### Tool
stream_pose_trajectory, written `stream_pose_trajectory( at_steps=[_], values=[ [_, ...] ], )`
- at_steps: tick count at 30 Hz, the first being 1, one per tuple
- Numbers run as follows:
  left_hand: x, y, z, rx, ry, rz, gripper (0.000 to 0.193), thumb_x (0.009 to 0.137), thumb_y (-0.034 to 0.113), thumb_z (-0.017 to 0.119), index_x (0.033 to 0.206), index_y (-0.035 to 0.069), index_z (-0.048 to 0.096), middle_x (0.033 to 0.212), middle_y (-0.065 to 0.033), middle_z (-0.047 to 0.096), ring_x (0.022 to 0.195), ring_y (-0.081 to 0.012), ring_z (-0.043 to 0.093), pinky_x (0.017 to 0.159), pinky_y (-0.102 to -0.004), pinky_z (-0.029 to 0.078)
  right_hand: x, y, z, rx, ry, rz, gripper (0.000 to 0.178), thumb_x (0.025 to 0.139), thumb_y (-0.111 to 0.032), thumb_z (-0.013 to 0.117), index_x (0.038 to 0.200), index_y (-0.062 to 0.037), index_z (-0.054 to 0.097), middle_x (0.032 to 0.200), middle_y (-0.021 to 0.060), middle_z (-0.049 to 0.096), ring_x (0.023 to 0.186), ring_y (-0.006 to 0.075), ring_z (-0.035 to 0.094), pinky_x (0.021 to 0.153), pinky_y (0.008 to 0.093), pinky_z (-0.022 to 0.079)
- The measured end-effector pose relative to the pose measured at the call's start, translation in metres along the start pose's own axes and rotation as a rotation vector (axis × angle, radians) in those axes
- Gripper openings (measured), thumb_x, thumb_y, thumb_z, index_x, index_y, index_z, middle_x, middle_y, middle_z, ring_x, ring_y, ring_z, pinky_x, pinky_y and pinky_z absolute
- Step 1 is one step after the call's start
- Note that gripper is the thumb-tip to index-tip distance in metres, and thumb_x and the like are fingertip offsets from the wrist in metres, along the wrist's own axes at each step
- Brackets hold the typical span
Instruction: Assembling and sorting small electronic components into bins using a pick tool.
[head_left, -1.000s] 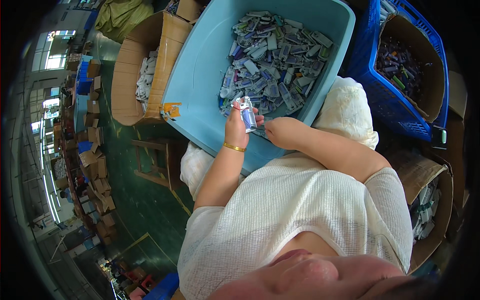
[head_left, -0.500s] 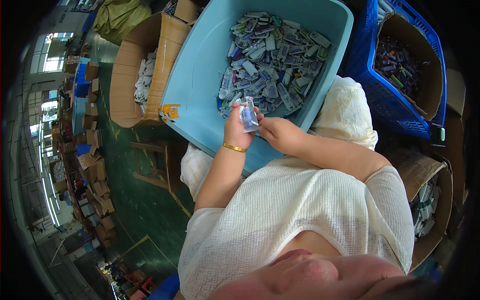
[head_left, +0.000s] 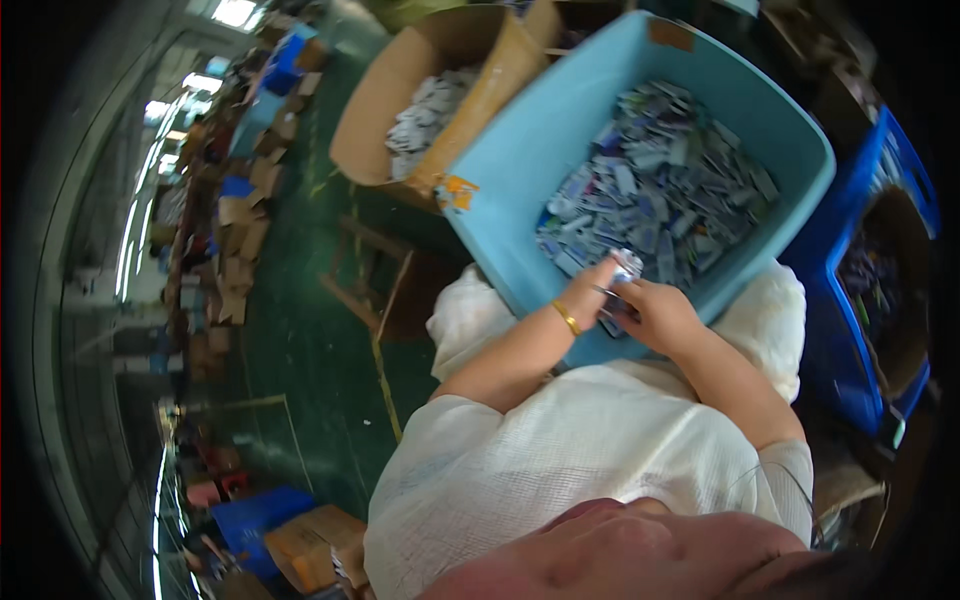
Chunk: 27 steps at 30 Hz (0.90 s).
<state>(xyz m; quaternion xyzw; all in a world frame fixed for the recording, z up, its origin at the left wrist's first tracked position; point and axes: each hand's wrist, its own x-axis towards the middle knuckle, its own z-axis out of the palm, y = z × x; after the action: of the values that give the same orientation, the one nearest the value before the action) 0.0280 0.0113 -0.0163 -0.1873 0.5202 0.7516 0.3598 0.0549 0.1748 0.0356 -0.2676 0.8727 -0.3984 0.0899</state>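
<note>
Head view | left hand [head_left: 588, 293], right hand [head_left: 655, 312] fingers pinching small packet [head_left: 622, 272] at tub [head_left: 520, 180] near rim | light, thin, slippery; best gripped by edges

Head-worn fisheye, downward, close over hands [head_left: 625, 300]

The view has swung: the light blue bin [head_left: 520, 180] now sits upper right, both hands and the small packet [head_left: 622, 272] lower in frame.
</note>
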Motion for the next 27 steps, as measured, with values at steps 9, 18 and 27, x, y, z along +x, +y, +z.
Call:
stream_pose_trajectory(
  at_steps=[9,18,27],
  values=[
    [-0.027,0.001,0.023,0.078,-0.018,-0.01,0.038,0.086,0.046,0.048,0.094,0.01,0.058,0.086,-0.0029,0.058,0.072,-0.0147,0.056,0.057,-0.0319,0.045,-0.009,-0.018,-0.011,-0.026,-0.136,-0.016,0.027,0.068,-0.013,0.064,0.094,-0.0066,0.059,0.073,0.0113,0.06,0.064,0.029,0.059,0.057,0.036,0.046],
    [-0.03,0.011,0.024,0.019,-0.107,-0.113,0.04,0.087,0.044,0.046,0.096,0.006,0.055,0.083,-0.0082,0.059,0.07,-0.0211,0.06,0.056,-0.0371,0.05,-0.009,-0.012,-0.001,-0.093,0.08,-0.168,0.021,0.065,-0.014,0.067,0.083,-0.0066,0.059,0.07,0.0089,0.06,0.06,0.0271,0.059,0.054,0.036,0.047],
    [-0.043,-0.001,0.032,0.069,-0.081,-0.039,0.042,0.091,0.046,0.034,0.103,0.008,0.05,0.084,-0.009,0.057,0.066,-0.024,0.061,0.054,-0.0395,0.052,-0.006,0.008,0.0,-0.008,0.411,0.056,0.011,0.077,-0.012,0.058,0.077,-0.0011,0.056,0.065,0.0138,0.056,0.057,0.0316,0.054,0.052,0.0378,0.043]
  ],
)
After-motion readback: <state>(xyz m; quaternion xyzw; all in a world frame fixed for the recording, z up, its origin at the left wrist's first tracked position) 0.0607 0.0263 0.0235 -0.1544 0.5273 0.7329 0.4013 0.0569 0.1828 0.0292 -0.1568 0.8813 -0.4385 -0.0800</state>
